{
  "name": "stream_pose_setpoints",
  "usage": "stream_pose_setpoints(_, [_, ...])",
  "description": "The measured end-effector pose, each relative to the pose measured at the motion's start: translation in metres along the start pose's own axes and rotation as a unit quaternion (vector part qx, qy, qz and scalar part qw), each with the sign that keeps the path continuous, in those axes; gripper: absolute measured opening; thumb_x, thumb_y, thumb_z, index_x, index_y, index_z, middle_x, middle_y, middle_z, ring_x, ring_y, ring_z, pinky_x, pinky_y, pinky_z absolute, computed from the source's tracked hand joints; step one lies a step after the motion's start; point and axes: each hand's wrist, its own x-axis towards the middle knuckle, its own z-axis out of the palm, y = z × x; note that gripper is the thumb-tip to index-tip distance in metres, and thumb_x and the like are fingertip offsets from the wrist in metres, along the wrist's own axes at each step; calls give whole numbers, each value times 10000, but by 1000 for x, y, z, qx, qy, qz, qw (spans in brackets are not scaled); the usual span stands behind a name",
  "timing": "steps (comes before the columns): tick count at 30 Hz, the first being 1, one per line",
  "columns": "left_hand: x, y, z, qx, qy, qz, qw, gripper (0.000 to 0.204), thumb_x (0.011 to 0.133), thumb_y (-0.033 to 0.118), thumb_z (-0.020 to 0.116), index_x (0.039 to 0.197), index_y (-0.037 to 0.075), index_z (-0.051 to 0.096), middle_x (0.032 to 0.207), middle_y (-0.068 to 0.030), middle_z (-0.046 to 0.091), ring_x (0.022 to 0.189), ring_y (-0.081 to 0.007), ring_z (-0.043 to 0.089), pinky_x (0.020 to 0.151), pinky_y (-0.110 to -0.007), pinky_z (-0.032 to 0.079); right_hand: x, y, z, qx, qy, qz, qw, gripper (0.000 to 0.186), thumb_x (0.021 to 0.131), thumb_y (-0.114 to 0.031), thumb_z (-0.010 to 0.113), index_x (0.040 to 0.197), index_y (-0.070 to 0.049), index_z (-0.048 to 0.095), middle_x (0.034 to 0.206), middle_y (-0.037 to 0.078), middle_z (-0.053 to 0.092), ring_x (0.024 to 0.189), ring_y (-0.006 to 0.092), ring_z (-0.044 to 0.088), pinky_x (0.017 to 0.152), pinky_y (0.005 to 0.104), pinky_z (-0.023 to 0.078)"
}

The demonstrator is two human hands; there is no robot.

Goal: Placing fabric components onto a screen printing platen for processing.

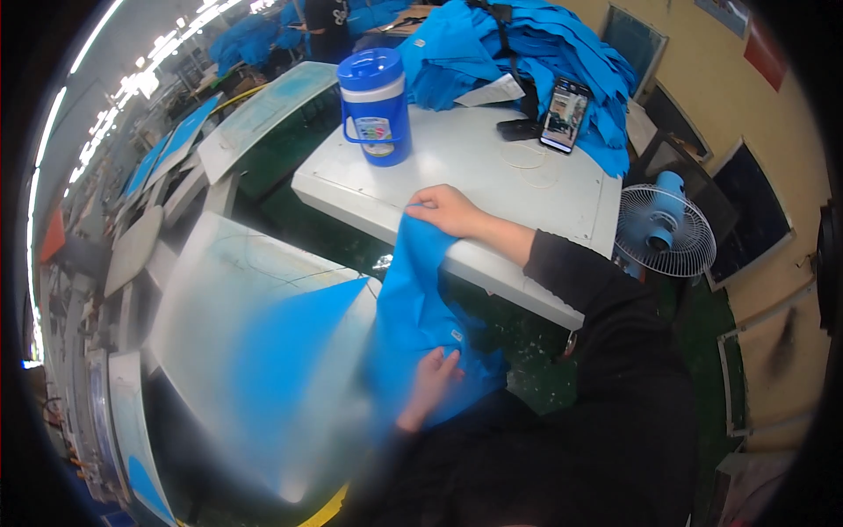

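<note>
A blue fabric piece (413, 281) hangs from the corner of the white table down toward my lap. My right hand (446, 212) pinches its upper end at the table's front edge. Lower down, my left hand (432, 384) is closed on the same cloth, thumb and fingers together just below a small white label (457, 335). The cloth's lower part is bunched and partly hidden against my dark clothing. Another flat blue fabric piece (294, 342) lies on the pale board (198, 290) to the left, its near part blurred.
On the white table (457, 154) stand a blue water jug (376, 110) and a propped phone (565, 116), with a dark object (518, 130) beside it. Behind them is a large tied pile of blue fabric (544, 44). A caged fan (665, 224) stands at the right.
</note>
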Motion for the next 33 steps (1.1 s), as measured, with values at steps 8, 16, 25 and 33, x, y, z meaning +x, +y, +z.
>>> stream_pose_setpoints(8, [3, -4, 1, -14, -13, 2, 1000, 208, 909, 248, 555, 904, 40, 552, 674, -21, 591, 594, -83, 552, 564, -223, 426, -5, -6, -3, 36, -12, 41, 998, 233, 861, -215, 590, 940, -1, 639, 814, 75, 669, 722, 116, 610, 672, 251, 474])
stream_pose_setpoints(16, [3, -7, 2, -15, -10, 25, 1000, 99, 920, 174, 529, 932, 84, 567, 658, 28, 584, 530, -31, 524, 492, -172, 400, -4, -2, -1, 45, 0, 33, 998, 236, 842, -239, 599, 918, -23, 657, 797, 69, 673, 703, 125, 615, 673, 257, 470])
stream_pose_setpoints(25, [1, 2, 4, -20, -4, -2, 1000, 191, 904, 229, 563, 860, 45, 536, 648, -27, 569, 601, -100, 554, 608, -245, 441, -4, -2, -2, 24, 2, 28, 999, 246, 828, -256, 603, 912, -32, 665, 812, 78, 676, 728, 149, 627, 693, 274, 472])
stream_pose_setpoints(33, [1, 1, 3, -11, -11, 2, 1000, 185, 904, 225, 562, 865, 46, 536, 648, -15, 553, 593, -102, 546, 621, -256, 448, -5, -8, -2, 3, -9, 29, 1000, 215, 870, -191, 585, 942, 6, 636, 836, 66, 664, 743, 107, 602, 679, 249, 475])
